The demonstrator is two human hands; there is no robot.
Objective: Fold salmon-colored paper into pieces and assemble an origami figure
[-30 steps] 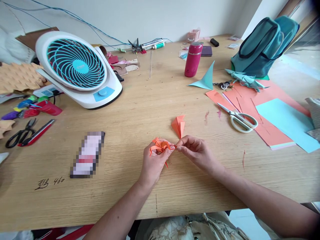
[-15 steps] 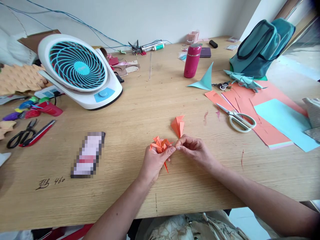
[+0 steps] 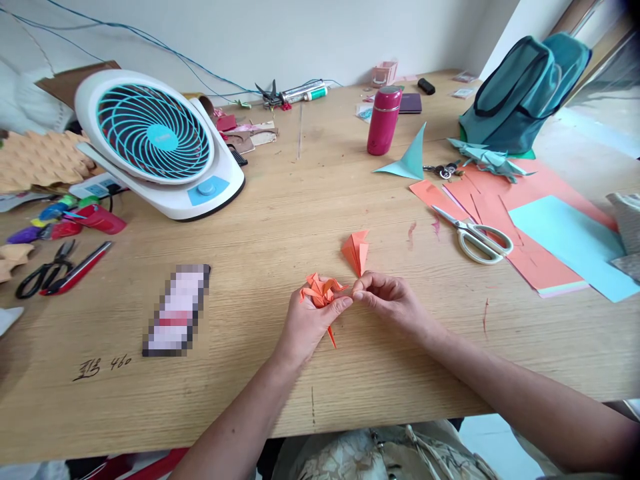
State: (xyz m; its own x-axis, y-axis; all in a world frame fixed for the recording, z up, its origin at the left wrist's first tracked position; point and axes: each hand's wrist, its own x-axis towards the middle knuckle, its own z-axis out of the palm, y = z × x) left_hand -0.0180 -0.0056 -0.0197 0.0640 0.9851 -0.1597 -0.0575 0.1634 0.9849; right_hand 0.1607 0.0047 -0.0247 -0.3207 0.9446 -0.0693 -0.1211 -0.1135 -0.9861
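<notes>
An orange origami figure [image 3: 320,289] with several thin pointed limbs is held in my left hand [image 3: 309,328], its thumb lying across the paper. One narrow orange spike sticks out below the palm. My right hand [image 3: 389,295] is closed, thumb and forefinger pinched at the figure's right-hand tip, beside my left thumb. The bit of paper between those fingertips is mostly hidden. Just beyond my right fingers, a folded orange paper piece [image 3: 356,251] lies on the wooden table [image 3: 240,387].
At the right, white-handled scissors [image 3: 481,241] lie on orange sheets [image 3: 547,267] and a light-blue sheet [image 3: 570,240]. A teal folded figure [image 3: 493,163], keys [image 3: 445,171] and a magenta bottle [image 3: 384,123] are farther back. Leftward are a phone [image 3: 177,310], a fan [image 3: 165,140] and black scissors [image 3: 47,273].
My right fingertips have shifted very slightly right, and the limb nearest them looks a little more stretched out. My left hand keeps the origami figure in almost the same place.
</notes>
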